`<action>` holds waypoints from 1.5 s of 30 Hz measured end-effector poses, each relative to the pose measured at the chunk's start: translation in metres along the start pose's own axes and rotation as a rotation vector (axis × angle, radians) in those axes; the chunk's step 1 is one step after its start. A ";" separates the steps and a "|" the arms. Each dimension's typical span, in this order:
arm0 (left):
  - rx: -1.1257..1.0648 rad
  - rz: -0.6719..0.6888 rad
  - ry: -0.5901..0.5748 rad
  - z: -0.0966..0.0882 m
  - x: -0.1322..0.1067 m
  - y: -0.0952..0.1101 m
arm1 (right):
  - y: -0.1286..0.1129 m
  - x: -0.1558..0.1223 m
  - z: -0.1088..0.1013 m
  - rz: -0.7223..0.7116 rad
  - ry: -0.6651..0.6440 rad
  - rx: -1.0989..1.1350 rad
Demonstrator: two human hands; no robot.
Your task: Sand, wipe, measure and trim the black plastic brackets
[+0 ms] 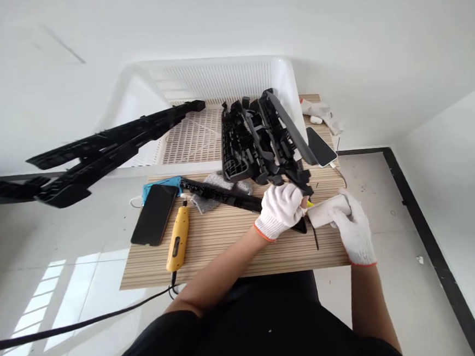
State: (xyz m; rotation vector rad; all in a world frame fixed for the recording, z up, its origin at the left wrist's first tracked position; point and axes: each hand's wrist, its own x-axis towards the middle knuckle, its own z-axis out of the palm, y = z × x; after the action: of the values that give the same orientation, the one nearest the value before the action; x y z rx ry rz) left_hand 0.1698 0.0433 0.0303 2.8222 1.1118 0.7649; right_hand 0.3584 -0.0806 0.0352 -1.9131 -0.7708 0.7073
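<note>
Right hand [354,229], gloved in white knit, clasps a pale oblong block [323,211] whose far end nears the left hand [280,208]; that one curls over a slim, ridged black strip [224,196] (gripping or resting, I can't tell) slanting across the grooved table [212,232].

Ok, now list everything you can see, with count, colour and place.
Table: 1, striped tan, centre
Basket: 1, white, table's back
Clustered parts: several, black, basket's right end
Long parts: at least 2, black, over basket's left
Strip: 1, black, across table
Cloth: at least 1, grey, by strip
Blue item: 1, blue, partly under left phone
Left phone: 1, black, table's left
Right phone: 1, dark, right of basket
Tool: 1, yellow, beside left phone
Cord: 1, black, lower left
Spare glove: at least 1, white, back right
Block: 1, white, in right hand
Left hand: 1, white-gloved, by strip
Right hand: 1, white-gloved, holding block
</note>
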 end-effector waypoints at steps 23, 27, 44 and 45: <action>-0.209 -0.180 -0.148 0.023 0.000 -0.006 | 0.011 -0.019 0.023 -0.088 0.201 0.092; -0.172 -0.215 -0.240 0.017 0.004 -0.002 | 0.014 -0.017 0.030 -0.042 0.059 0.119; -0.240 -0.157 -0.385 0.002 0.005 -0.005 | 0.007 -0.024 0.046 -0.103 0.294 0.097; -0.248 -0.156 -0.383 0.002 0.005 -0.005 | 0.005 -0.025 0.047 -0.106 0.309 0.102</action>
State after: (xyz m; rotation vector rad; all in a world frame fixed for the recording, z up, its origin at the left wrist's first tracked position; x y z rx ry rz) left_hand 0.1707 0.0501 0.0297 2.4944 1.0695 0.3050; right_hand 0.3086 -0.0759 0.0150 -1.8189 -0.6232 0.3668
